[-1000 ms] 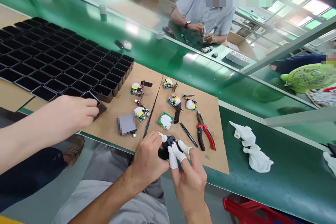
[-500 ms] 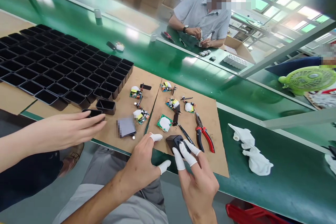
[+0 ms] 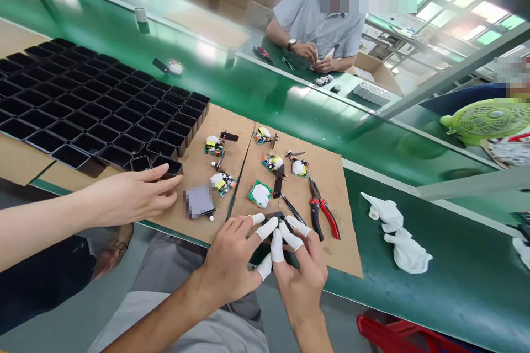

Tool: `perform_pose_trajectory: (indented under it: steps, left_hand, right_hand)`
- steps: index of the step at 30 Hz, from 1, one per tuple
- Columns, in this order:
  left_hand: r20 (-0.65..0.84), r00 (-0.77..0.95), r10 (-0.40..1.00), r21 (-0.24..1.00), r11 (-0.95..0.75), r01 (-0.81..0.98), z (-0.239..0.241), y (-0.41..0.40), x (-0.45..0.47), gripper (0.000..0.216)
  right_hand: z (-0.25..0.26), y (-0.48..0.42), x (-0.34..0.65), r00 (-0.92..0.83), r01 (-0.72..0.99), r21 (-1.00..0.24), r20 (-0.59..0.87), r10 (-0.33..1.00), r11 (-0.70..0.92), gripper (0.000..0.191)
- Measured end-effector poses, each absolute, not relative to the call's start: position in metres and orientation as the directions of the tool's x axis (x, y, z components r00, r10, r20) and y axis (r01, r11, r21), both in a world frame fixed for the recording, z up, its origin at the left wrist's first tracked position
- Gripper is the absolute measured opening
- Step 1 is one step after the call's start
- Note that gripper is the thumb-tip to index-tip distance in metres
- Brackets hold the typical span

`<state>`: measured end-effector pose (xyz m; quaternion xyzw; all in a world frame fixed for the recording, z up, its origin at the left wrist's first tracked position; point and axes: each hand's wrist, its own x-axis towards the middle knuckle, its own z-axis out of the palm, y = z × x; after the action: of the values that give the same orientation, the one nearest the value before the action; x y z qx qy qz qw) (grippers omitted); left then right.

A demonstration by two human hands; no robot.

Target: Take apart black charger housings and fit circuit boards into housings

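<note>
Moved since the frame before: your left hand (image 3: pixel 229 265), back against your right hand (image 3: pixel 302 273), so 2 sets of white-cotted fingertips (image 3: pixel 267 227) now pinch the small black plastic housing (image 3: pixel 280 217) over the near edge of the brown cardboard sheet (image 3: pixel 331 176), probably braced there for steadiness.

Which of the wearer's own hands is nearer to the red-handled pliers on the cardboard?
The right hand. It sits just left of the red-handled pliers; the left hand is farther left, beyond the small black part both hands grip.
</note>
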<state>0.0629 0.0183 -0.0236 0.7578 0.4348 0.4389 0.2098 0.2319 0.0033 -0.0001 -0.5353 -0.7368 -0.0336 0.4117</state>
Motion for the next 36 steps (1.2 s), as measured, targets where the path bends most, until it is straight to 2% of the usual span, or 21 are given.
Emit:
perform_pose_trajectory:
  steps: [3,7,10,14,21,26,29,33,36]
  left_hand:
    - [0.489,0.238,0.839,0.705,-0.540,0.460,-0.023,0.018,0.062,0.038]
    - [0.480,0.187,0.857,0.742,-0.510,0.435,-0.023,0.016,0.056,0.060]
    - [0.413,0.121,0.903,0.808,-0.424,0.409,-0.025,0.015,0.051,0.066]
    - [0.341,0.106,0.934,0.849,-0.354,0.391,-0.029,0.013,0.049,0.061]
    - [0.356,0.150,0.923,0.831,-0.386,0.401,-0.037,0.013,0.050,0.055]
    - [0.359,0.141,0.923,0.827,-0.385,0.411,-0.036,0.013,0.051,0.050]
    - [0.362,0.144,0.921,0.821,-0.388,0.420,-0.035,0.013,0.052,0.049]
    - [0.368,0.143,0.919,0.812,-0.392,0.432,-0.036,0.013,0.053,0.048]
    - [0.375,0.134,0.917,0.811,-0.394,0.433,-0.037,0.013,0.054,0.048]
  right_hand:
    - [0.003,0.004,0.239,-0.144,0.807,-0.376,0.621,0.770,0.455,0.020]
    - [0.012,-0.002,0.243,-0.160,0.806,-0.355,0.639,0.752,0.474,0.034]
    - [0.011,-0.007,0.238,-0.101,0.822,-0.348,0.688,0.718,0.450,0.045]
    - [-0.004,-0.009,0.232,-0.076,0.818,-0.384,0.665,0.743,0.427,0.042]
    - [-0.014,-0.011,0.238,-0.032,0.801,-0.436,0.654,0.756,0.410,0.041]
    - [-0.005,-0.006,0.230,0.114,0.739,-0.601,0.558,0.822,0.306,0.024]
    - [0.000,-0.003,0.225,0.158,0.705,-0.660,0.503,0.850,0.260,0.017]
    - [0.001,-0.002,0.229,0.098,0.705,-0.638,0.522,0.847,0.311,0.016]
    - [0.001,-0.005,0.238,0.003,0.733,-0.559,0.572,0.820,0.387,0.029]
